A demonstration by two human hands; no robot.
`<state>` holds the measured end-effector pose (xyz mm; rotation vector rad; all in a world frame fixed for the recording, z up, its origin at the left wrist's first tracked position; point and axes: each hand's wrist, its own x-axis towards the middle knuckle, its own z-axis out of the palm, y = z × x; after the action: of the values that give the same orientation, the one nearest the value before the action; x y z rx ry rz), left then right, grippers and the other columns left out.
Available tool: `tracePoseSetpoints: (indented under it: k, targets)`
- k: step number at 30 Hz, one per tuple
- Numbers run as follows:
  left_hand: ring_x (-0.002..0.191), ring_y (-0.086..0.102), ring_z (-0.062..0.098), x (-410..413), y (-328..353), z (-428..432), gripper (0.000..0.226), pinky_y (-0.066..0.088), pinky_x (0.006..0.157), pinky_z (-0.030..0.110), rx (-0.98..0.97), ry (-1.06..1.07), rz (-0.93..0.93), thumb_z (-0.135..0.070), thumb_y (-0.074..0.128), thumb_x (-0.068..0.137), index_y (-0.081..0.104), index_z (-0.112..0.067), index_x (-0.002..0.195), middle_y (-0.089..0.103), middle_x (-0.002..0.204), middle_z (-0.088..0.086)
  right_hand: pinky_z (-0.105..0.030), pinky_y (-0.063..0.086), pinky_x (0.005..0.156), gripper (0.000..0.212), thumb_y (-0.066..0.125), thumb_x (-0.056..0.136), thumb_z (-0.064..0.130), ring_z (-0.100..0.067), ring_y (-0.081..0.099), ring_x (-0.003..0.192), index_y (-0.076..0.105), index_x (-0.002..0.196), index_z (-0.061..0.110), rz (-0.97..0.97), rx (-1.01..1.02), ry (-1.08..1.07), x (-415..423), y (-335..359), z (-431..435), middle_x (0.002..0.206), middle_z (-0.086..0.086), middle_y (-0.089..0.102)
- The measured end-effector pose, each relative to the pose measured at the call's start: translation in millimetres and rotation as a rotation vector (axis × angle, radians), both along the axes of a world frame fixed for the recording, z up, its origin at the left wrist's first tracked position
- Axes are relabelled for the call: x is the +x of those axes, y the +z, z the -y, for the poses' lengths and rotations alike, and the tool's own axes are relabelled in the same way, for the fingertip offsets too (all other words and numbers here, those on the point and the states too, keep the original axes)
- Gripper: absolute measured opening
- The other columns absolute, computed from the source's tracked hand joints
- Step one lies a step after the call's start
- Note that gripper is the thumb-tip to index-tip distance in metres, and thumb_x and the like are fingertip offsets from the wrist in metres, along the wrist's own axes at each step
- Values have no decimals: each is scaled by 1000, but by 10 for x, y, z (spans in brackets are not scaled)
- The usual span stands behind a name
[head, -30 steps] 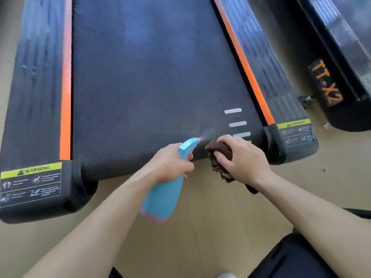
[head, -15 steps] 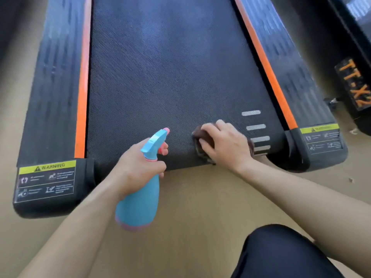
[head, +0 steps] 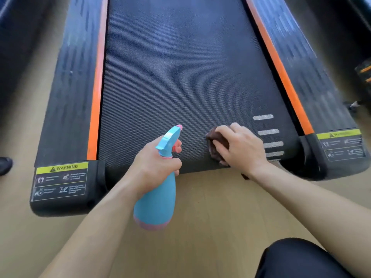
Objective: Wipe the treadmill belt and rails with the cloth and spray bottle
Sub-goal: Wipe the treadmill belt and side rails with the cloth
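The black treadmill belt (head: pixel 180 87) runs away from me between two black side rails, the left rail (head: pixel 70 87) and the right rail (head: pixel 313 93), each edged with an orange strip. My left hand (head: pixel 152 167) grips a blue spray bottle (head: pixel 156 201) by its neck, nozzle aimed at the belt, just in front of the belt's near end. My right hand (head: pixel 241 147) presses a crumpled brown cloth (head: pixel 215 144) onto the near right part of the belt, beside several white stripes (head: pixel 269 135).
Yellow warning labels sit on both rear end caps, the left one (head: pixel 60 180) and the right one (head: pixel 341 145). Wooden floor (head: pixel 210 217) lies in front of the treadmill. My dark-clothed knee (head: pixel 297 259) shows at bottom right. Another machine (head: pixel 364 73) stands at the right edge.
My right hand brought the cloth down from the belt's rear edge onto the belt and presses it there. The left hand with the bottle drew back slightly; my view shifted forward.
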<state>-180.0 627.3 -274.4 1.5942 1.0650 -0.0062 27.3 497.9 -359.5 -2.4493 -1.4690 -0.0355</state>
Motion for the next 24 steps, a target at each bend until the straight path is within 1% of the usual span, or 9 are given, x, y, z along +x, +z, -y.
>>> tracePoseSetpoints:
  k: [3, 5, 7, 9, 11, 13, 16, 19, 24]
  targets:
    - [71, 78, 18, -7, -2, -23, 55, 50, 72, 23, -6, 10, 1, -22, 60, 60, 68, -45, 109, 73, 107, -15, -36, 51, 59, 32, 47, 90, 57, -30, 63, 90, 57, 107, 32, 46, -30, 57, 164, 0, -48, 94, 0, 57]
    - [72, 78, 20, -2, -4, -46, 53, 53, 72, 24, 0, 21, 23, -19, 63, 64, 68, -49, 107, 73, 108, -13, -37, 47, 66, 29, 51, 93, 54, -33, 62, 96, 57, 108, 30, 44, -23, -36, 398, -20, -401, 99, -2, 59]
    - [74, 77, 22, -13, -2, -77, 56, 53, 63, 18, 11, 46, 58, -6, 67, 77, 69, -51, 111, 74, 108, -11, -40, 47, 73, 29, 51, 95, 53, -37, 61, 101, 56, 110, 28, -44, -21, -181, 559, 13, -748, 107, -6, 60]
    - [78, 78, 28, -49, -5, -122, 57, 50, 57, 13, 18, 86, 71, 2, 63, 84, 70, -45, 116, 73, 111, -10, -42, 48, 75, 30, 50, 96, 52, -37, 60, 101, 55, 111, 28, -56, 2, -227, 498, 25, -835, 108, -7, 59]
    - [80, 78, 30, -123, -11, -144, 58, 51, 58, 13, 25, 91, 68, 3, 62, 86, 70, -44, 118, 73, 113, -9, -39, 48, 68, 27, 52, 94, 52, -35, 61, 96, 55, 107, 28, 6, 18, -98, 234, -5, -628, 101, -5, 58]
    - [80, 77, 30, -210, -9, -153, 65, 51, 59, 13, 29, 78, 60, 3, 61, 86, 67, -51, 121, 73, 114, -9, -35, 48, 58, 26, 51, 92, 53, -31, 61, 87, 57, 102, 29, 34, 40, 55, -110, -36, -312, 93, -1, 56]
    - [83, 75, 32, -340, -26, -194, 61, 51, 59, 15, 17, 98, 33, 0, 62, 83, 68, -49, 119, 73, 115, -7, -32, 45, 51, 32, 46, 92, 54, -28, 61, 80, 61, 99, 27, 44, 37, 90, -257, -50, -230, 89, -1, 56]
    - [78, 78, 28, -418, -24, -279, 52, 52, 69, 22, 28, 118, -3, -11, 64, 76, 69, -46, 113, 73, 115, -10, -32, 44, 54, 34, 44, 92, 54, -29, 62, 84, 61, 102, 26, 65, 25, 119, -267, -42, -478, 92, -1, 57]
    - [80, 77, 31, -329, -60, -335, 47, 52, 65, 19, 50, 136, -22, -8, 65, 79, 70, -40, 113, 73, 117, -6, -33, 35, 61, 30, 52, 93, 52, -31, 63, 94, 57, 110, 27, 17, 9, 187, -388, -44, -1171, 101, -2, 60]
